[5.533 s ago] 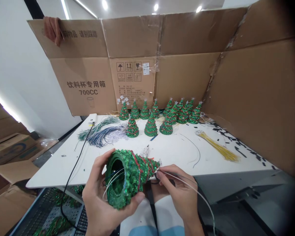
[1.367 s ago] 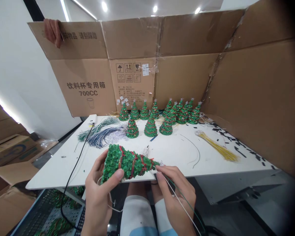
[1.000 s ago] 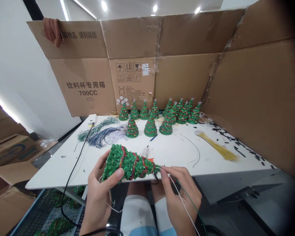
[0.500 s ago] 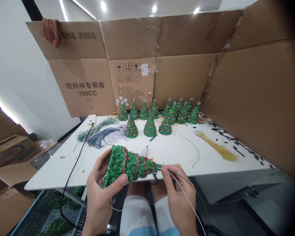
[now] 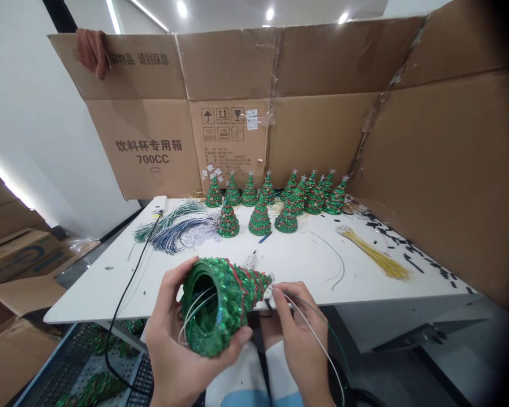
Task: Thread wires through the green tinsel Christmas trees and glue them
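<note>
Boxes of brown cardboard [image 5: 19, 257] sat at the far left, beyond the table's edge, and next to them, beneath the tabletop, a blue crate [image 5: 131, 370] held more green, glittery decorations [image 5: 99, 387]. A reddish cloth [image 5: 91, 53] hung over the top left of the printed cardboard screen [image 5: 229, 68] behind the table [image 5: 93, 294]. On the table's left part stood a small white box [image 5: 159, 204], with a black cable [image 5: 129, 299] running down from it over the near edge, and just beside it spread bundles of green wires [image 5: 169, 219] and dark blue wires [image 5: 173, 234]. The left hand [image 5: 176, 350] was wrapped around the wide base of a tinsel tree [image 5: 231, 294], which was held over the table's near edge, tipped on its side, hollow bottom towards the camera and tip to the right; thin wires looped out of the opening. Behind it, upright trees [image 5: 260, 217] stood in loose rows, a blue strip [image 5: 265, 237] by the front ones. The right hand [image 5: 299, 328] had its thumb and fingertips pinched together on a white wire [image 5: 337, 374] and a green wire [image 5: 331, 329] just beside the tip, the strands trailing across that hand. Further right lay a loose wire [image 5: 343, 263], a sheaf of yellow wires [image 5: 375, 254] and scattered black pieces [image 5: 390, 232] near the side screen [image 5: 445, 169].
</note>
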### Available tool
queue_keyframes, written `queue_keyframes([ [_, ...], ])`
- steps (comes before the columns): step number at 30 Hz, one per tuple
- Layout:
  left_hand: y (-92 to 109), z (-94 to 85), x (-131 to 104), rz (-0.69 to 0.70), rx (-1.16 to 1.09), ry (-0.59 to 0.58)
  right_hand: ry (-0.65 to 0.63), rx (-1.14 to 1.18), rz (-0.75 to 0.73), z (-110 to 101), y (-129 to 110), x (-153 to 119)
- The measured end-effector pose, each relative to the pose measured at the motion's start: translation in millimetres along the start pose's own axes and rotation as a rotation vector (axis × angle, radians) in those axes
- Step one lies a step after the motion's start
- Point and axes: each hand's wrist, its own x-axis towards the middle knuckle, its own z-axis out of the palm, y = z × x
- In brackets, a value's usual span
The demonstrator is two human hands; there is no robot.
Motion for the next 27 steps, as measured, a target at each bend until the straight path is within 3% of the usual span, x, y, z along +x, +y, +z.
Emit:
queue_keyframes([
  [5, 15, 8.2, -6, 0.325, 0.203, 0.044, -0.047, 0.360, 0.393, 10, 2, -4],
  [8, 22, 14.7, -11, 0.446, 0.266, 0.067, -0.074, 0.495, 0.549, 16, -6, -5],
  [15, 19, 18.9, -13, 0.466, 0.350, 0.014, -0.092, 0.665, 0.685, 24, -10, -10],
  [22, 15, 18.3, -12, 0.381, 0.221, -0.052, -0.178, 0.805, 0.825, 22, -19, -13],
  [27, 13, 11.8, -12, 0.413, 0.427, -0.181, -0.137, 0.911, 0.875, 19, -21, -10],
])
